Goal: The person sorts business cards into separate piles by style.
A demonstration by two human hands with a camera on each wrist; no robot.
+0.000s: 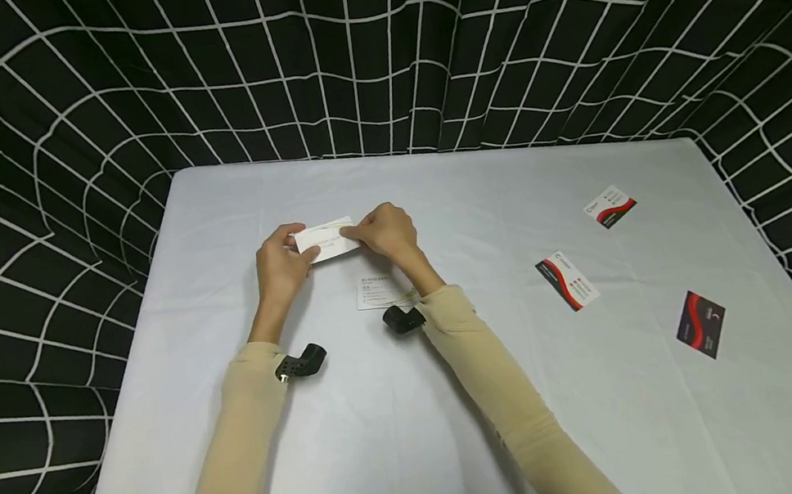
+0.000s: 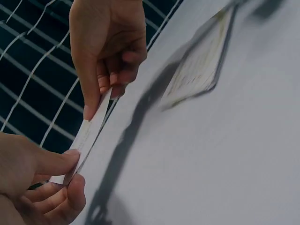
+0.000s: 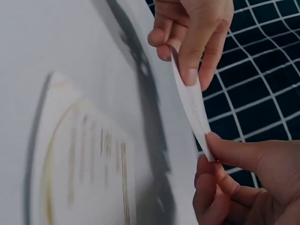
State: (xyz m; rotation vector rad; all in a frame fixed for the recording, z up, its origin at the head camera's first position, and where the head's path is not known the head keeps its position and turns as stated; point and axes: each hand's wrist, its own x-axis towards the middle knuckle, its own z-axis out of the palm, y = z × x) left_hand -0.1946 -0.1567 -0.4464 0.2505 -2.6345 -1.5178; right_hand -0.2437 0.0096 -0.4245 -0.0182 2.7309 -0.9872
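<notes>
Above the white table, both hands hold a white business card with faint print. A second edge shows along its top, but I cannot tell how many cards are held. My left hand pinches the left end between thumb and fingers. The other end is pinched by my right hand, its thumb on the printed face. In the right wrist view the held card is seen nearly edge-on and slightly bowed. Below the hands, another white business card lies on the table, partly covered by the right wrist.
To the right, three red-accented cards lie apart on the table: a white-and-black card, a second such card and a dark card. A black curtain with a white grid stands behind the table's far edge.
</notes>
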